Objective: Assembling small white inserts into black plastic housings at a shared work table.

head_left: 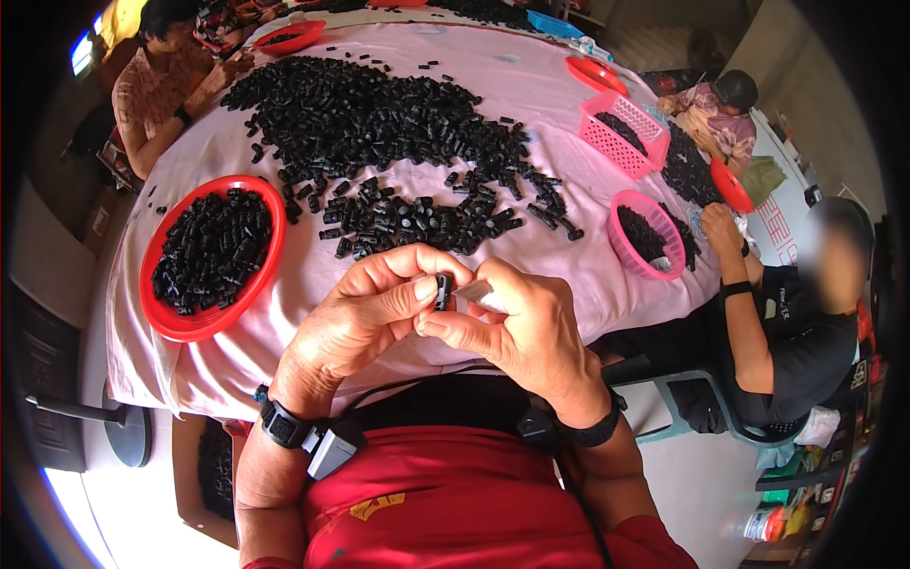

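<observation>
Close in front of my body, my left hand (374,299) pinches a small black cylindrical plastic piece (443,292) between thumb and fingertips. My right hand (536,322) is closed around a thin, pale, pointed tool (483,298) that looks like a small blade; its tip is at or near the side of the piece. I cannot tell whether it touches. Just beyond my hands lies a big heap of similar black pieces (379,119), spread over a pale pink cloth (313,256). A red bowl (154,308) at the left is filled with such pieces.
On the right of the table are a pink basket (630,163) and a round pink basket (671,273), both holding black pieces. A person (787,332) in black sits at the right. Others work at the far left (156,95) and far right. A cardboard box (190,474) stands below the table.
</observation>
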Motion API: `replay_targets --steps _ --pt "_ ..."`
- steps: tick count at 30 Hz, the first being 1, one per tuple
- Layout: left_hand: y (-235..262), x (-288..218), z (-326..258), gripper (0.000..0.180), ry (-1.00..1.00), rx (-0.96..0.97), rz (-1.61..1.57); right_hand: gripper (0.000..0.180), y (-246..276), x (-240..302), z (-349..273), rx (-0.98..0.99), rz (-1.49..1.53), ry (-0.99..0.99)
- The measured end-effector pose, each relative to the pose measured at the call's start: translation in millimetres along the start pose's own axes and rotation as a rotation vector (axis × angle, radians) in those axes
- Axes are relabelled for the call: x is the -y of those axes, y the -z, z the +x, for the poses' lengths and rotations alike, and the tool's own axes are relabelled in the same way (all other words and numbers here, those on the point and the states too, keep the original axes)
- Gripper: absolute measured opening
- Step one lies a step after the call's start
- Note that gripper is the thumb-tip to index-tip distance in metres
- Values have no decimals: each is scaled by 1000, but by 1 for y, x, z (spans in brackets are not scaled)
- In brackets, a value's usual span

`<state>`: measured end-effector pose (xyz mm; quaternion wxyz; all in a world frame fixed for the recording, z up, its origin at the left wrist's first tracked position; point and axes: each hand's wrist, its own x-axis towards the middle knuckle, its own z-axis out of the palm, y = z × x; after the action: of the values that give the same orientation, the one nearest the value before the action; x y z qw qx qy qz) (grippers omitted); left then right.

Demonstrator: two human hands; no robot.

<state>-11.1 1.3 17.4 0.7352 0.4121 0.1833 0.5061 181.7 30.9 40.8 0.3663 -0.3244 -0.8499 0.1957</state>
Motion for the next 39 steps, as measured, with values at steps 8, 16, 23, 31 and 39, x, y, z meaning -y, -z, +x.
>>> replay_targets --steps 8,16,23,31,39 --pt "0 0 1 28 8 -23 71 42 -1 -2 -1 14 -39 -15" --pt "-6 0 2 26 -7 -73 52 37 -3 -3 -1 6 -1 3" --pt "0 1 1 29 1 -28 74 35 -3 -2 -1 15 -5 -7" --pt "-1 1 0 31 -18 -22 63 36 -2 -1 0 8 -72 16" --pt "0 3 0 29 -21 -49 94 35 -4 -3 0 5 -100 55"
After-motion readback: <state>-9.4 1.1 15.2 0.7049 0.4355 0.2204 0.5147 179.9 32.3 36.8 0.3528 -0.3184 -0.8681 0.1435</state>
